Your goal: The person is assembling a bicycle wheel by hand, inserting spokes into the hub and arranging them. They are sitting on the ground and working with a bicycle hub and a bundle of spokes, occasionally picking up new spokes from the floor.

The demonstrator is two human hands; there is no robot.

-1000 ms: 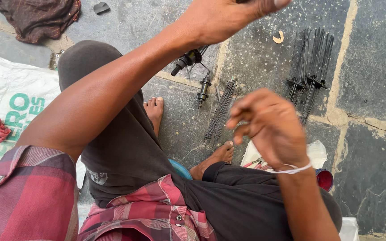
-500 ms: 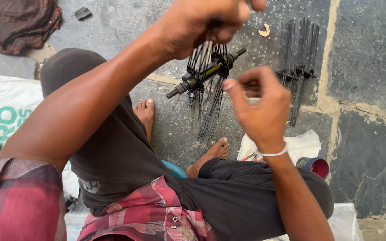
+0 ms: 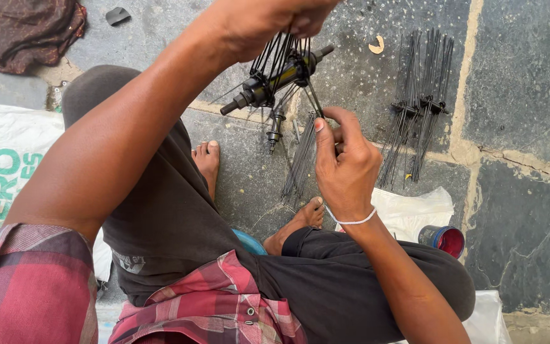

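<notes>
Holding a black wheel hub (image 3: pixel 281 79) up at top centre of the head view, left hand (image 3: pixel 268 19) clamped over the fan of thin spokes (image 3: pixel 275 51) already hanging from its flange. Hub is tilting, axle end pointing lower left.

Right hand (image 3: pixel 345 169) is sitting just below and right of the hub, centre frame, thumb and forefinger pinching together on a single spoke (image 3: pixel 316 102) that is running up to the flange. Both hands closed, near each other but not touching.

Handling call: hub is looking like dense metal, rigid, so it's carrying the weight; safest grip is the barrel or the axle stubs. Spokes are looking thin, springy, easy to bend or tangle, so I'm judging it best to pinch one near its end, not mid-length. Smooth wire, likely slippery.

Rest of the view:
- loose bundle of spokes (image 3: pixel 300 162) lying on the stone floor (image 3: pixel 517 83) below the hub, by my bare feet
- second hub (image 3: pixel 275 124) lying on the floor just under the held one
- two more spoked hubs (image 3: pixel 421 108) lying at upper right
- small red-rimmed pot (image 3: pixel 444 240) at right, beside my knee, next to a white plastic sheet (image 3: pixel 415 210)
- brown rag (image 3: pixel 30 32) upper left; printed white sack (image 3: pixel 7 159) at left edge
</notes>
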